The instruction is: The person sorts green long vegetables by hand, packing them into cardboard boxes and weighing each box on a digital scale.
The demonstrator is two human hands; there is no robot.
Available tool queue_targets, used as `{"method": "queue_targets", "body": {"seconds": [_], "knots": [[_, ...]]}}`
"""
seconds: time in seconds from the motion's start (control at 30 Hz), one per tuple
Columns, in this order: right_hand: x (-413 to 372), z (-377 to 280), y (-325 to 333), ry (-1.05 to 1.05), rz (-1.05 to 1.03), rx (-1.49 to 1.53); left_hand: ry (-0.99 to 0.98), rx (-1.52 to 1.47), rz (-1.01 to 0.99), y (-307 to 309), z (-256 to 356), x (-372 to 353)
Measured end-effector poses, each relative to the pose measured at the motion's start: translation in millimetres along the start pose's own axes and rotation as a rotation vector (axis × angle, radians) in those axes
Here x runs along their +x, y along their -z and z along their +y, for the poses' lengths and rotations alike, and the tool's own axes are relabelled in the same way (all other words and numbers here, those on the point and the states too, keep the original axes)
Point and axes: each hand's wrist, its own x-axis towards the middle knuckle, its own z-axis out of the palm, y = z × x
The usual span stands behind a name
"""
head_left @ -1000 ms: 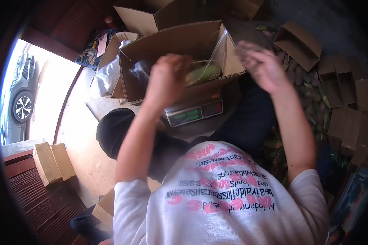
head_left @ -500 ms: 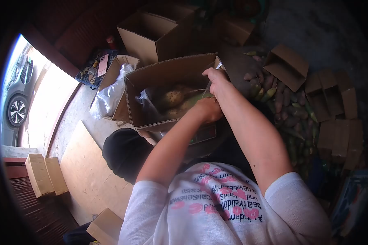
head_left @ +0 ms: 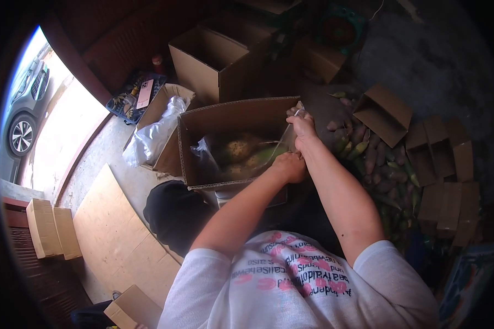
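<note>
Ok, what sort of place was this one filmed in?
Likely a small packing spot for produce, perhaps a garage or storeroom: loose produce lies heaped near an open carton holding more, and a car stands outside.

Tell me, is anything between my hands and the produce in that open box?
Yes: clear plastic film stretches along the right side of the open box, between your right hand and the produce. Your left hand hides the near right corner, so I can't tell what's between there.
</note>
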Motion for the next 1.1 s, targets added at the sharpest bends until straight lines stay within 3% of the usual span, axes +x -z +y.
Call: {"method": "queue_targets", "body": {"seconds": [0.03,0.17,0.23,0.3,0.33,0.4,0.5,0.6,0.7,0.73,0.83,0.93,0.97,1.07,1.1], "knots": [[0.5,1.6,-0.6,0.030,-0.014,0.182,-0.018,0.031,-0.024,3.1,1.6,-0.6],[4.6,-7.4,0.2,0.132,-0.234,0.016,0.004,-0.006,-0.054,9.8,8.7,-5.9],[14.5,-10.4,-0.4,-0.026,-0.387,0.018,0.032,-0.018,-0.003,6.7,10.7,-10.8],[10.4,-21.1,1.1,-0.184,-0.540,0.064,0.046,-0.081,0.183,23.1,17.9,-41.1],[5.4,-32.5,3.2,-0.213,-0.522,0.022,0.057,-0.116,0.275,38.2,26.6,-65.2],[13.1,-33.2,13.6,-0.302,-0.582,0.187,0.039,-0.342,0.698,58.3,10.6,-111.5],[9.8,-32.7,25.5,-0.279,-0.579,0.179,0.506,-0.552,1.194,56.8,-16.0,-149.0],[11.3,-19.5,22.5,-0.302,-0.625,0.228,0.886,-1.007,1.186,51.7,-28.9,-149.7],[6.4,-10.5,16.4,-0.351,-0.619,0.114,0.978,-1.459,0.980,53.1,-66.5,-127.4],[9.3,-3.5,16.7,-0.414,-0.677,0.191,0.983,-1.631,0.815,54.4,-78.9,-120.1],[1.9,-3.4,9.7,-0.425,-0.774,0.112,0.754,-1.172,0.567,48.2,-106.9,-97.7],[0.7,-1.9,10.1,-0.373,-0.800,0.097,0.671,-0.433,0.782,66.1,-83.0,-74.7],[1.5,0.4,10.5,-0.329,-0.800,0.100,0.701,-0.608,0.821,62.1,-87.1,-62.4],[-0.7,-1.8,8.2,-0.320,-0.868,0.041,0.631,-1.001,0.422,76.1,-83.9,-55.9],[-2.1,2.6,4.2,-0.349,-0.907,0.020,0.611,-0.985,0.432,76.2,-84.6,-55.0]]}}
